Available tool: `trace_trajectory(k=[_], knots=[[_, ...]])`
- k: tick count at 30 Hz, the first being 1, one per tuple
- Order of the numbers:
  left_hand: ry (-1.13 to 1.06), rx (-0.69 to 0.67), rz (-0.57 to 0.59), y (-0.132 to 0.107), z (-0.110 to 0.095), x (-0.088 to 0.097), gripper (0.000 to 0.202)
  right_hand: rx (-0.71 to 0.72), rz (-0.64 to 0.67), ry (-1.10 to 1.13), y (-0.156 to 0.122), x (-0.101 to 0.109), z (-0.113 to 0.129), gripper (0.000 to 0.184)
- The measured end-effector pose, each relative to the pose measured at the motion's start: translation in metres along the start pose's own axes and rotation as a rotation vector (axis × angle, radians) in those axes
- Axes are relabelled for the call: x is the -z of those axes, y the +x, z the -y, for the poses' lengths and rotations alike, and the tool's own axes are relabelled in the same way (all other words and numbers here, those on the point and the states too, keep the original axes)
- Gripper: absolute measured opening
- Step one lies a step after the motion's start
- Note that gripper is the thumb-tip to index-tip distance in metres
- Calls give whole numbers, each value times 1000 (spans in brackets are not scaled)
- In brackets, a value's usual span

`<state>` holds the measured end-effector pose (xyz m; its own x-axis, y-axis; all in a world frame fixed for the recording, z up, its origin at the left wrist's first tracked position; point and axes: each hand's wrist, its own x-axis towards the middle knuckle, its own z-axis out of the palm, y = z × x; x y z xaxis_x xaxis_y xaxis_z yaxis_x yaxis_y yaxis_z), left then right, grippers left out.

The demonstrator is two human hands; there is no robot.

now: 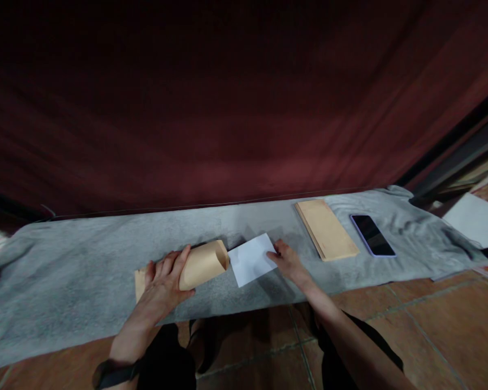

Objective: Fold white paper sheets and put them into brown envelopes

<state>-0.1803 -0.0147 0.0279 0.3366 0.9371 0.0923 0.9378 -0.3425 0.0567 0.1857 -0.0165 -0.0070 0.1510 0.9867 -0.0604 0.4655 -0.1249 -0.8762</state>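
A tan paper envelope [204,265] lies under my left hand [166,276], its mouth bulging apart toward the right. The fingers of that hand are bent around the envelope, squeezing it from both long sides. Just right of the mouth is a folded white sheet of paper [252,260], its left edge close to the opening. My right hand [288,260] pinches the sheet's right edge between thumb and fingers. Whether the paper's left corner touches the envelope I cannot tell.
A stack of tan envelopes [329,230] sits to the right, beside a phone [373,235] with a purple case. Grey cloth [85,271] covers the long narrow surface. A dark red curtain [228,119] hangs behind it. Tiled floor [431,325] shows in front.
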Motion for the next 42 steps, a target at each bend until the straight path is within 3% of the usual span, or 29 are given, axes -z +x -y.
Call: trace_trajectory(k=[4,7,9,14,19,25,31,36,42], knots=[[-13,-17,-16,2,-1,-3,103,23,-108,349,6,14,4,28],[-37,-32,-30,5,-4,-7,107,39,-101,614,1,6,12,33],[-47,-46,-44,7,-7,-9,110,54,-66,674,-2,-5,14,34],[-33,-65,-55,11,-14,-11,112,42,-19,445,1,-18,0,33],[-17,-64,-74,14,-15,-11,110,-3,113,344,11,1,-12,29],[-43,-66,-40,17,-16,-12,110,-41,241,359,10,14,-9,24],[-114,-122,-20,24,-33,-14,117,-23,253,273,4,-4,-3,29],[-187,-168,13,30,-57,-17,123,119,150,140,-4,-23,8,37],[-260,-201,57,34,-72,-18,123,145,223,148,-8,-39,12,39]])
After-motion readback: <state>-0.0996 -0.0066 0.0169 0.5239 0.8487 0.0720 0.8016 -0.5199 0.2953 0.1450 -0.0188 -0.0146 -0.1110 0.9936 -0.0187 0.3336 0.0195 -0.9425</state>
